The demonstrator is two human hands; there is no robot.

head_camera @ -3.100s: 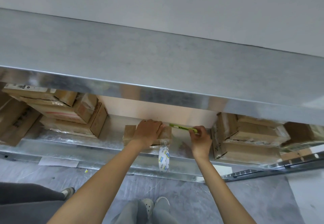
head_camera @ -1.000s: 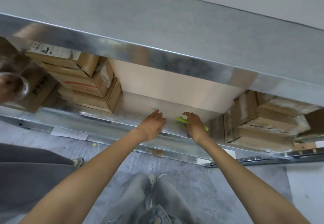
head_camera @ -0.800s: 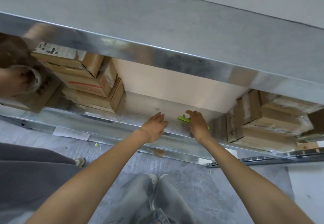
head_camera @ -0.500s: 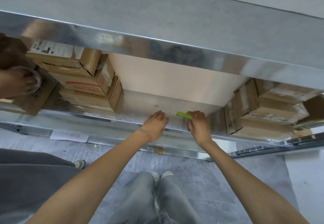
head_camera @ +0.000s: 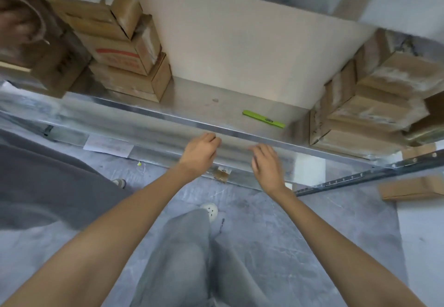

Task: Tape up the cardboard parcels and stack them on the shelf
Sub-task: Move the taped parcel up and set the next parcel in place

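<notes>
A green utility knife (head_camera: 263, 119) lies alone on the metal shelf (head_camera: 149, 112), near its front edge. Taped cardboard parcels are stacked at the shelf's left (head_camera: 125, 49) and right (head_camera: 370, 105). My left hand (head_camera: 200, 153) hangs in front of the shelf's front lip with fingers loosely curled, holding nothing. My right hand (head_camera: 266, 165) is just right of it, fingers relaxed and blurred, also holding nothing. Both hands are below and in front of the knife.
A flat cardboard piece (head_camera: 410, 187) lies on the grey floor at the right, beside a slotted metal rail (head_camera: 348, 180). Another person's hand with a tape roll (head_camera: 21, 22) shows at the upper left, their grey clothing (head_camera: 48, 186) at my left. My legs stand below the shelf.
My right hand has let go of the green knife, which now lies on the shelf. Both hands have drawn back from the shelf toward me. The view has tilted down.
</notes>
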